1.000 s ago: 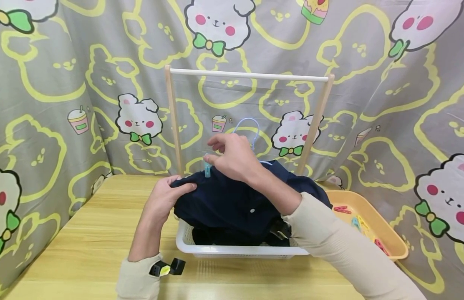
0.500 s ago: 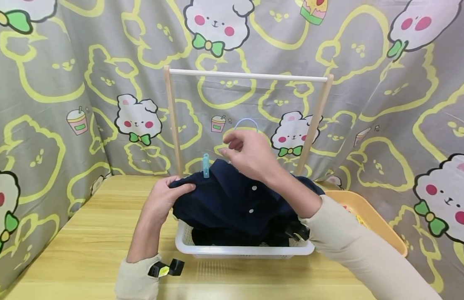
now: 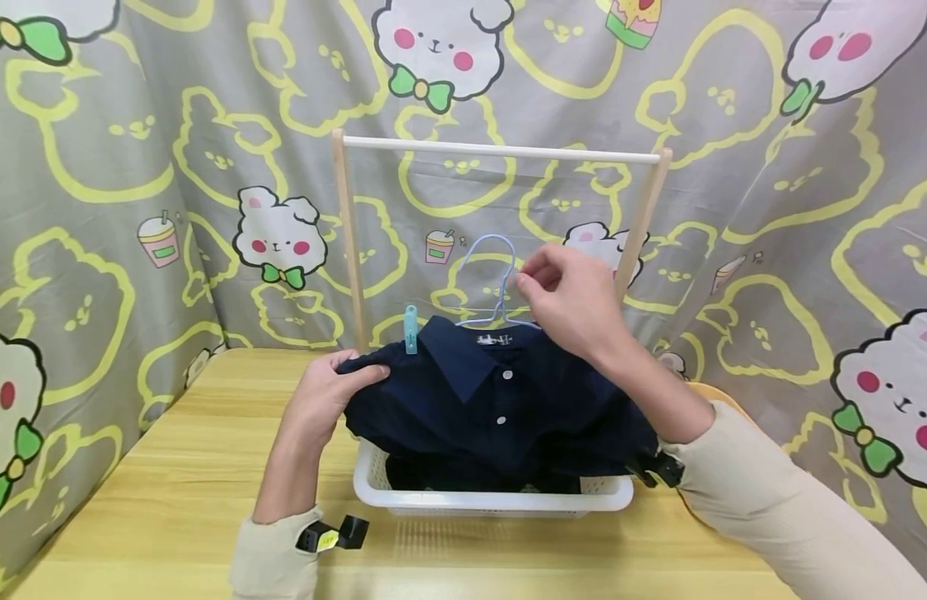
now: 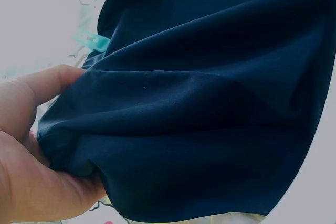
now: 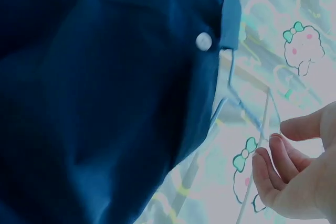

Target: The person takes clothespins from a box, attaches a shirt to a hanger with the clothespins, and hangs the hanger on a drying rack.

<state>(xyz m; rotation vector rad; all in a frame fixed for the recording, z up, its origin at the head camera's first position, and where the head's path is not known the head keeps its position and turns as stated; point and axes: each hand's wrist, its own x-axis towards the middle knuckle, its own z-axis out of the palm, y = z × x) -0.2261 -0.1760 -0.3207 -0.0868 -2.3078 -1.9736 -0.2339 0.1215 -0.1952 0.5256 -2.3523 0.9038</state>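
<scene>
The navy blue buttoned cotton shirt (image 3: 493,408) sat on a pale blue wire hanger (image 3: 493,283) above the white perforated plastic basket (image 3: 478,497). The left hand (image 3: 330,392) clenched the shirt's shoulder edge beside a turquoise plastic clothespin (image 3: 411,329). The right hand (image 3: 572,304) hovered at the hanger's neck, fingers curled and grasping nothing. Risk: with one shoulder unpinned, the shirt could slide off the hanger. Half a second earlier, the right hand was nearer the clothespin, covering the collar.
</scene>
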